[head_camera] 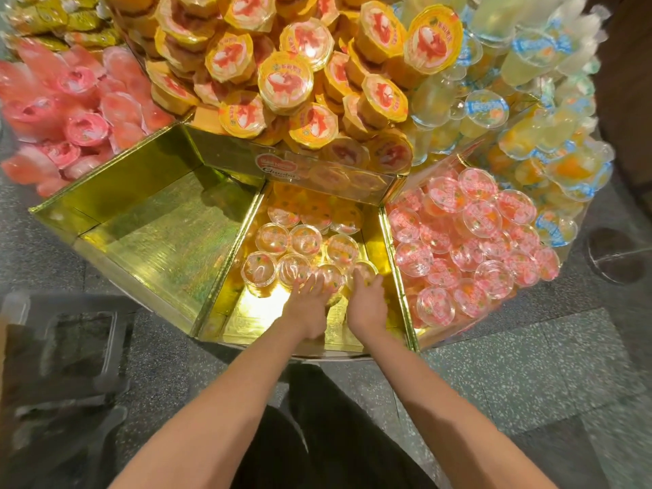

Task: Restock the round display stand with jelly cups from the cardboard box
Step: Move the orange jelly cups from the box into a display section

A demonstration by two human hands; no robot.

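stand: gold-lined display stand [148,220], wedge compartments; left wedge bare foil.
upper tier: yellow-lidded cups [285,82] piled above; clear front panel read "Chaoba", other print illegible.
right wedge: pink-lidded cups [469,234] heaped.
middle wedge: clear jelly cups [306,240] in rows at back.
left hand [310,305]: fingers extended, touching front-row cups.
right hand [367,301]: fingers extended, tips on rightmost front cup.

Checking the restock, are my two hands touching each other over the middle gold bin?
Apart. The head view shows a strip of gold bin floor between the left hand and the right hand, each resting on clear jelly cups.
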